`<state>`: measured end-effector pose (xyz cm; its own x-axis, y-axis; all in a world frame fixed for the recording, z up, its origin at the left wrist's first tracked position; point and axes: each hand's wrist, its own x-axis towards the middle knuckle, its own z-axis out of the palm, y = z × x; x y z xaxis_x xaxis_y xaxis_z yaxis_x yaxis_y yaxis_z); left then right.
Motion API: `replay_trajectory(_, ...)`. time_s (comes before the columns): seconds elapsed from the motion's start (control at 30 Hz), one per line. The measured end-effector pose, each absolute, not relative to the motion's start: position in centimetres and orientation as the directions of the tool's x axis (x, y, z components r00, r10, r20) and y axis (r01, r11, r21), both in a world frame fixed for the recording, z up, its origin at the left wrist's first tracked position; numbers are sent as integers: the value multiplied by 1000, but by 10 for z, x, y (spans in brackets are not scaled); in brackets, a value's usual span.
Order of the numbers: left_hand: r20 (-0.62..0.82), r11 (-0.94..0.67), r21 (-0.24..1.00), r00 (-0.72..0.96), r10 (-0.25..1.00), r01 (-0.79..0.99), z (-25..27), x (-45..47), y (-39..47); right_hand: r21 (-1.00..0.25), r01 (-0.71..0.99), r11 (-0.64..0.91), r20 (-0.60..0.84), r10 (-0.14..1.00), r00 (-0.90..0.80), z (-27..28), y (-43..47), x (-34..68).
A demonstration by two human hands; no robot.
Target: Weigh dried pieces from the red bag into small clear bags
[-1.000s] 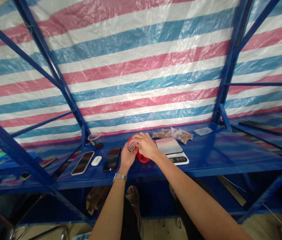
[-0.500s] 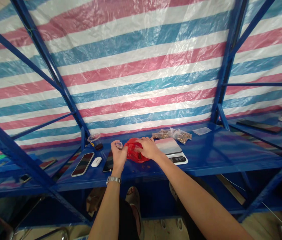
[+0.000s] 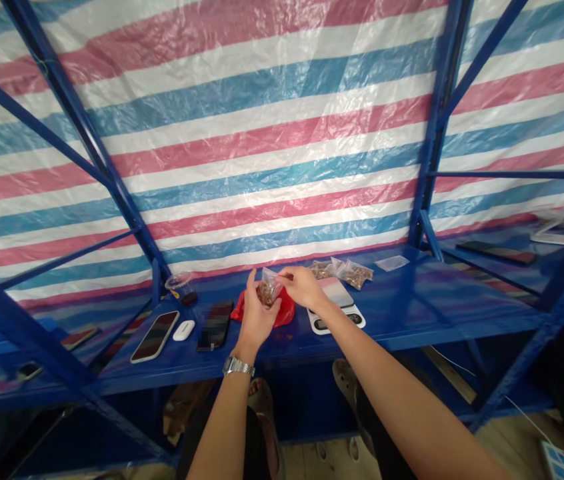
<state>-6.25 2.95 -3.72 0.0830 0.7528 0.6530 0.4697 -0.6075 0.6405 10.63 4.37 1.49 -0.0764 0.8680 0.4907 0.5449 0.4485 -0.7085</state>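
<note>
My left hand holds a small clear plastic bag with brownish bits inside, its fingers closed around the filled lower part. At the bag's top edge, the fingers of my right hand pinch the plastic. Beneath both hands lies a red plastic bag on the blue shelf, partly hidden by the left hand. Just right of it sits a white kitchen scale, partly covered by my right forearm. More filled clear bags lie behind the scale.
Left of my hands are a black phone, a white earbud case, a white-edged phone and a clear cup with dark contents. A flat clear bag lies back right. Blue frame posts flank the shelf.
My right hand has come out of the red bag and now grips the small clear bag's top. My left hand has moved right, over the red bag. The camera view has shifted slightly.
</note>
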Motion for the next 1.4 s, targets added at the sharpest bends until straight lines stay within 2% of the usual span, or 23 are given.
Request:
replay_trajectory(0.07,630,-594,588,149,762,549,-35,-65,25,-633,688,355,452,891,-43,19,43,129)
replay_trajectory(0.17,579,-591,486,269,770,644,-36,-76,19,-494,859,135,302,953,24,20,40,164)
replay_trajectory(0.27,491,-598,453,374,787,662,-41,-90,16,-362,928,-89,169,973,160,14,37,193)
replay_trajectory(0.33,459,-592,462,394,796,660,-45,-97,16,-314,937,-153,115,974,197,6,36,205)
replay_trajectory(0.4,458,-591,479,389,799,650,-50,-99,17,-292,946,-137,146,972,186,-2,36,212)
replay_trajectory(0.53,446,-579,525,378,811,624,-55,-90,20,-275,961,-34,394,908,145,-10,38,213)
replay_trajectory(0.67,450,-606,560,406,795,565,-50,-77,22,-361,933,1,546,811,210,-7,41,209)
replay_trajectory(0.83,514,-622,577,357,780,530,-40,-69,21,-486,871,75,598,754,269,-3,45,204)
replay_trajectory(0.93,505,-610,610,345,791,505,-41,-67,22,-533,831,160,633,727,267,-5,49,202)
replay_trajectory(1.4,467,-637,571,433,771,518,-46,-46,17,-629,728,272,673,661,333,-10,59,203)
